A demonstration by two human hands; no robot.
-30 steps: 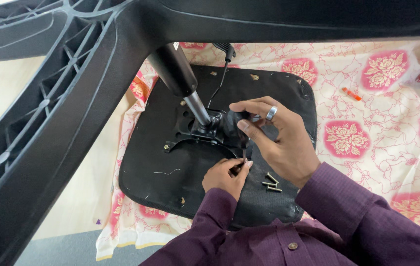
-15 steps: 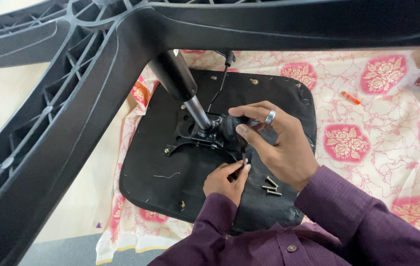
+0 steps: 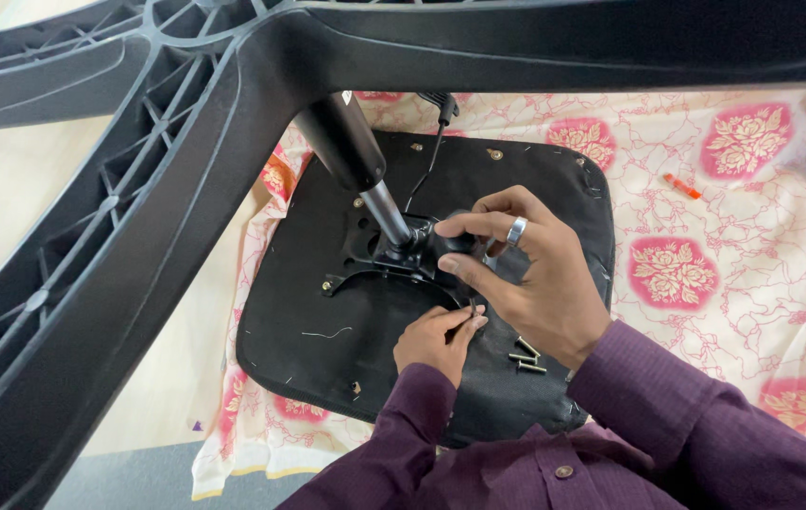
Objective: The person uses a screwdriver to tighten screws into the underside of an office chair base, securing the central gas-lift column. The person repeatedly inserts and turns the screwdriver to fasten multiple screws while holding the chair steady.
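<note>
An upturned black chair seat [image 3: 308, 312] lies on a flowered cloth. A metal mechanism plate [image 3: 365, 250] is bolted to its underside, and a gas cylinder [image 3: 351, 151] rises from it toward me. My right hand [image 3: 526, 279], with a ring on one finger, grips the dark mechanism block [image 3: 450, 247] at the foot of the cylinder. Just below it, my left hand [image 3: 436, 342] pinches a thin dark metal piece [image 3: 472, 308], a bolt or a small key, against the plate's edge. Three loose bolts [image 3: 526, 357] lie on the seat beside my right wrist.
The chair's black star base [image 3: 138, 236] fills the top and left of the view, close to the camera. The pink-and-cream flowered cloth [image 3: 733, 246] spreads to the right with a small orange object [image 3: 683, 186] on it. A pale floor [image 3: 6, 217] lies at the left.
Both hands stay at the mechanism with only small finger movements. The view has shifted slightly.
</note>
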